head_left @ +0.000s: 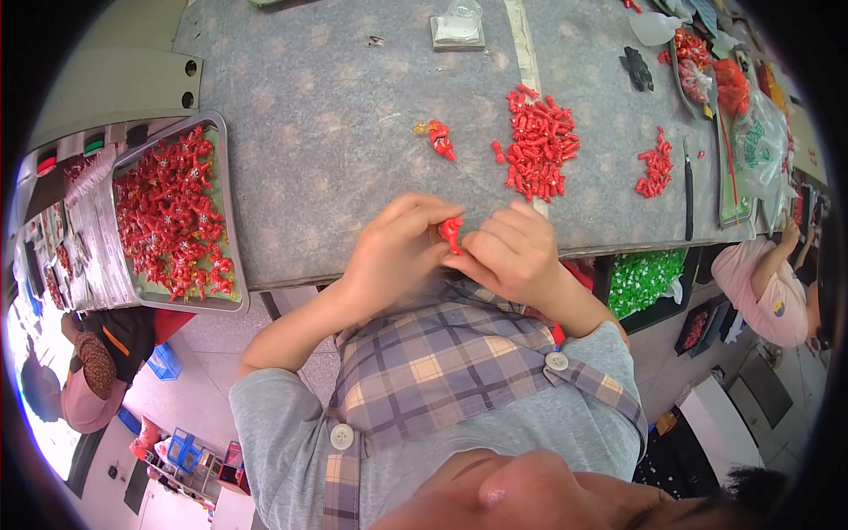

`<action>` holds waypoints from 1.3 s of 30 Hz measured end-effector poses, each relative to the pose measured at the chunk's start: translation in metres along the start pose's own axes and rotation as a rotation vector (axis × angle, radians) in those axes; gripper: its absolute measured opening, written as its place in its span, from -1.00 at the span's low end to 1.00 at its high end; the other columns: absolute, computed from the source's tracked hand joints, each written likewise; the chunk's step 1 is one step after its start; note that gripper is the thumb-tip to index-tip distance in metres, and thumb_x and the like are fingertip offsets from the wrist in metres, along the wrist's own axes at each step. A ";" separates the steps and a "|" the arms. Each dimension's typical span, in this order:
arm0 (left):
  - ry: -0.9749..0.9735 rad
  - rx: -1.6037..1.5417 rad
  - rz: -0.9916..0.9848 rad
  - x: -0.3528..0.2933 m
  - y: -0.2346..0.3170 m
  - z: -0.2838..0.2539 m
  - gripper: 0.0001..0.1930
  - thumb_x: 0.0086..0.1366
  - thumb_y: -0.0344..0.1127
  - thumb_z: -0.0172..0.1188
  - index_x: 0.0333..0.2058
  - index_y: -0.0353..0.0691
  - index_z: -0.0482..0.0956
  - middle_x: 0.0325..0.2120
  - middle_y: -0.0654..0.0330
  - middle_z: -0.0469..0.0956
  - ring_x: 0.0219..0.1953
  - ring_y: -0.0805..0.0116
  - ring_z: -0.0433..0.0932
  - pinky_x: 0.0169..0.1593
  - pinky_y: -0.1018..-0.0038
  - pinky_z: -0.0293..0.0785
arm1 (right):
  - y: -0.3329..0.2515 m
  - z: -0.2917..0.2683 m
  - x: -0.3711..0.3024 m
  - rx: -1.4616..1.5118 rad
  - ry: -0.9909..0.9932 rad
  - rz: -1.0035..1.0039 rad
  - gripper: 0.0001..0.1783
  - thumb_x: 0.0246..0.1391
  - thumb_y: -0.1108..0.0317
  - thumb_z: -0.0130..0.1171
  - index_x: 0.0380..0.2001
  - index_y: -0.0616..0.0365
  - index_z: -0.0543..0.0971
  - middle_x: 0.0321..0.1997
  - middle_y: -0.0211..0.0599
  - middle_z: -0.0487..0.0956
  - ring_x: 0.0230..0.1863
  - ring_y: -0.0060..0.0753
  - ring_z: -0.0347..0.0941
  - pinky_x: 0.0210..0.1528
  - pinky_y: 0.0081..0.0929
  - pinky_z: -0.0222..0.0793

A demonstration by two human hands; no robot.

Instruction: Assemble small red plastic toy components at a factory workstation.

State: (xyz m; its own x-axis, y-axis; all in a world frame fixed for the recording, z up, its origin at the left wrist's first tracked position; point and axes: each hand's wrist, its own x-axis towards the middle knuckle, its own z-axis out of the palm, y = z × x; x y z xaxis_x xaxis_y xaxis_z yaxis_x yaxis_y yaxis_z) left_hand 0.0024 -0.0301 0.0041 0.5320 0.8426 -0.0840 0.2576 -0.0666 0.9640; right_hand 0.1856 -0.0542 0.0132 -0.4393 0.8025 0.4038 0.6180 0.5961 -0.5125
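Observation:
Both hands meet at the table's near edge around a small red plastic figure part (451,231). My left hand (397,246) pinches its upper side between thumb and fingers. My right hand (512,251) is closed with its fingertips at the lower end of the same part; whatever else it may hold is hidden. Just beyond my hands lies a red figure (440,140) with a yellowish piece at one end. To its right is a heap of small red parts (541,146), and a smaller heap of red parts (655,165) sits further right.
A metal tray (231,221) of red figures is at the left. A black-handled tool (689,199) lies at the right, beside a green tray (735,212) and plastic bags (761,141). A small clear jar (461,19) stands at the back. Green pieces (649,281) fill a container below the table edge. Other people sit at both sides.

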 end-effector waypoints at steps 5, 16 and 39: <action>-0.185 -0.921 -0.663 0.003 0.006 -0.010 -0.72 0.17 -0.51 0.12 -0.11 -0.34 0.48 -0.34 0.24 0.51 -0.36 0.51 0.50 -0.21 0.58 0.47 | 0.006 -0.004 0.005 0.407 0.120 0.527 -0.90 -0.11 0.44 0.20 -0.44 0.18 0.53 -0.48 -0.32 0.52 -0.54 -0.37 0.40 -0.51 -0.48 0.23; -0.364 -0.881 -0.628 0.009 -0.002 -0.004 -0.72 0.22 -0.27 0.12 -0.17 -0.34 0.49 -0.33 0.20 0.52 -0.43 0.52 0.47 -0.30 0.56 0.43 | 0.008 -0.006 -0.004 0.844 0.021 0.761 -0.90 0.02 0.52 0.10 -0.35 0.24 0.54 -0.41 -0.38 0.54 -0.37 -0.60 0.47 -0.32 -0.64 0.34; -0.061 -0.779 -0.445 0.022 -0.007 0.000 -0.69 0.20 -0.40 0.12 -0.06 -0.31 0.47 -0.21 0.19 0.53 -0.35 0.59 0.45 -0.25 0.60 0.40 | 0.087 -0.093 -0.030 -0.446 0.187 0.570 -0.90 -0.12 0.49 0.15 -0.43 0.16 0.51 -0.39 -0.30 0.52 -0.33 -0.23 0.44 -0.26 -0.39 0.35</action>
State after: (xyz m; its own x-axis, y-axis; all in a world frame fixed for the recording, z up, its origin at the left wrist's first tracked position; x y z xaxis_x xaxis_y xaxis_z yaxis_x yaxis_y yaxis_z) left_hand 0.0123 -0.0115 -0.0040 0.5612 0.6724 -0.4826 -0.1583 0.6595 0.7349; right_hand 0.3138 -0.0286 0.0270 0.1218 0.9429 0.3101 0.9400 -0.0093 -0.3409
